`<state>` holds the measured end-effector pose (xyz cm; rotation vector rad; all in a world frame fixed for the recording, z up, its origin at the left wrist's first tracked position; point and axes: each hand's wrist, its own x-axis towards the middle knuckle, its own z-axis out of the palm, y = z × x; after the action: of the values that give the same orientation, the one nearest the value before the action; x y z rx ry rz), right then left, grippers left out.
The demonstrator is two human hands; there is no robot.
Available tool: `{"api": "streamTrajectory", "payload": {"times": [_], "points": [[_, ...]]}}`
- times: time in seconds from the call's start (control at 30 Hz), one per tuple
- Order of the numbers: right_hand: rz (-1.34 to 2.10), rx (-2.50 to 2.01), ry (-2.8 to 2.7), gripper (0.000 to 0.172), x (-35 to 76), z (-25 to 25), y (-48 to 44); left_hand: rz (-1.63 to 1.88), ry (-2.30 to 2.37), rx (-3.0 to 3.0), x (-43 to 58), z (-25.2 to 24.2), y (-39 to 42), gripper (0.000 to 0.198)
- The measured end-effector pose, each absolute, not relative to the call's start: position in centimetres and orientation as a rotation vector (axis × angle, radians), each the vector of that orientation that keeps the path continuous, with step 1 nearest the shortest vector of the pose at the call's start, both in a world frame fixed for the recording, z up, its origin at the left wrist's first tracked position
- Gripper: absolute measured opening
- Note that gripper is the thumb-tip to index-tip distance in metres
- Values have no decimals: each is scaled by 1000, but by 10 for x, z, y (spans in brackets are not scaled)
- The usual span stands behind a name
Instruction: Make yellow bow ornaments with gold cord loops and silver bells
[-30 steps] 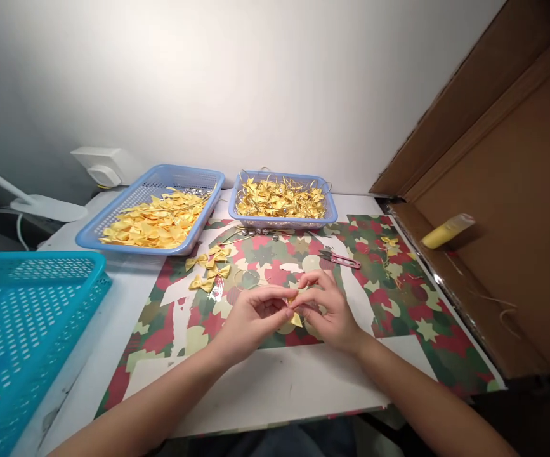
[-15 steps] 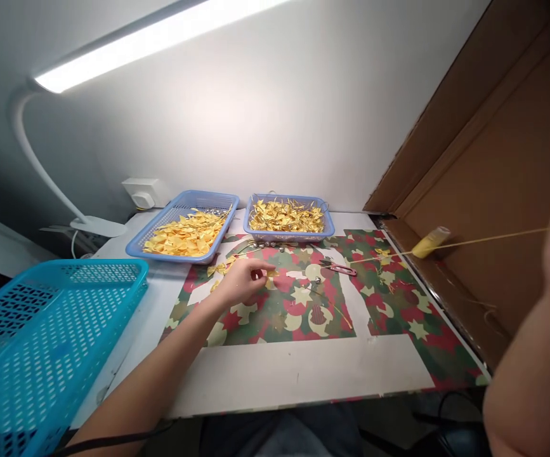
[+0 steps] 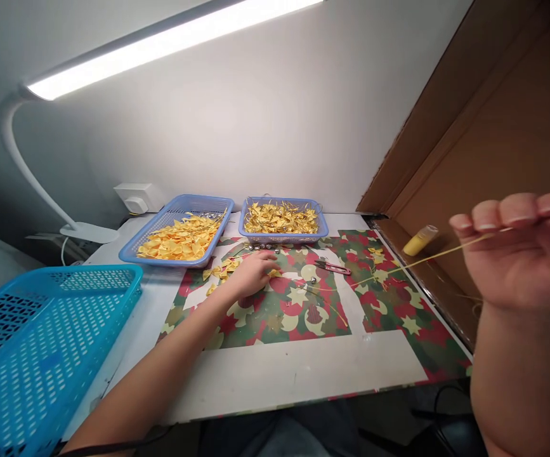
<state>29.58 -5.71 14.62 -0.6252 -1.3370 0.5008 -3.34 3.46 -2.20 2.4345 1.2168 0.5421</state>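
Observation:
My left hand (image 3: 254, 274) is over the patterned mat, its fingers bent at a small yellow ribbon bow (image 3: 275, 273). The bow shows at the fingertips, and the thumb is mostly hidden. My right hand (image 3: 524, 254) is raised at the right, palm toward me, fingers curled round a thin yellow cord (image 3: 439, 254). From there the cord slants down left across the mat. More yellow bows (image 3: 227, 269) lie left of my left hand, and several small silver bells (image 3: 268, 247) are beyond it. Pink-handled thread snips (image 3: 334, 267) lie between the two hands.
Two blue baskets, one (image 3: 127, 255) of yellow ribbon pieces and one (image 3: 283, 240) of corded bows, stand at the back. A turquoise basket (image 3: 134, 279) is at left, under a lit lamp (image 3: 174, 47). A yellow thread spool (image 3: 420, 241) sits by the cardboard wall (image 3: 484, 146).
My right hand has come left and further into view, with the cord now slacker and lower. My left hand has shifted slightly right, its fingers straighter. The view has turned slightly.

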Motion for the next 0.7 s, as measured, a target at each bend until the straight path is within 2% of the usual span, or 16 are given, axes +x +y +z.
{"api": "streamTrajectory", "payload": {"times": [0.23, 0.57, 0.7], "points": [[691, -513, -1379, 7, 268, 128, -42, 660, 1261, 2508, -30, -30, 16, 29], [698, -545, -1298, 14, 273, 132, -48, 685, 1573, 2335, -33, -46, 12, 20], [739, -528, -1325, 12, 273, 125, -52, 739, 1516, 2330, -25, -37, 8, 27]]}}
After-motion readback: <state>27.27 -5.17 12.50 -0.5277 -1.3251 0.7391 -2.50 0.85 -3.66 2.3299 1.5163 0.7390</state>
